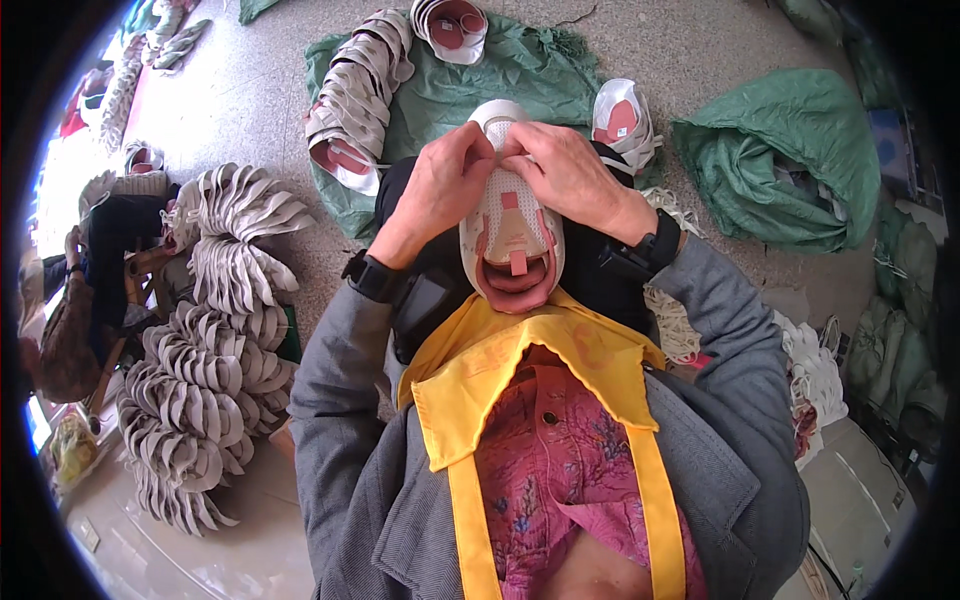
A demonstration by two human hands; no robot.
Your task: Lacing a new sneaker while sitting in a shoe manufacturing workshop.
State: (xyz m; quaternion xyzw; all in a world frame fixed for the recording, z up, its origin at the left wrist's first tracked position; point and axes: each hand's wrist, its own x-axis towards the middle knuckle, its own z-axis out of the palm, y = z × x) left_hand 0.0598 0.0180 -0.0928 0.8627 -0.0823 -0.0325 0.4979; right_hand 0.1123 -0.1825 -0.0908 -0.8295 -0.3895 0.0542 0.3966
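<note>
Shoe (512, 225): white and pink, at 12 o'clock from your yellow apron (610, 335), toe pointing away. Your left hand (440, 185) and right hand (575, 180) are side by side, each pinched on its front. Work appears under way; your fingertips hide its finish. Stacked shoe uppers stand at 8 o'clock (195, 390) and 11 o'clock (355, 95); whether done, cannot tell.

Left grip (440, 185) and right grip (572, 180) close together, fingers curled inward; both forearms (345, 340) converge forward, elbows bent outward.
</note>
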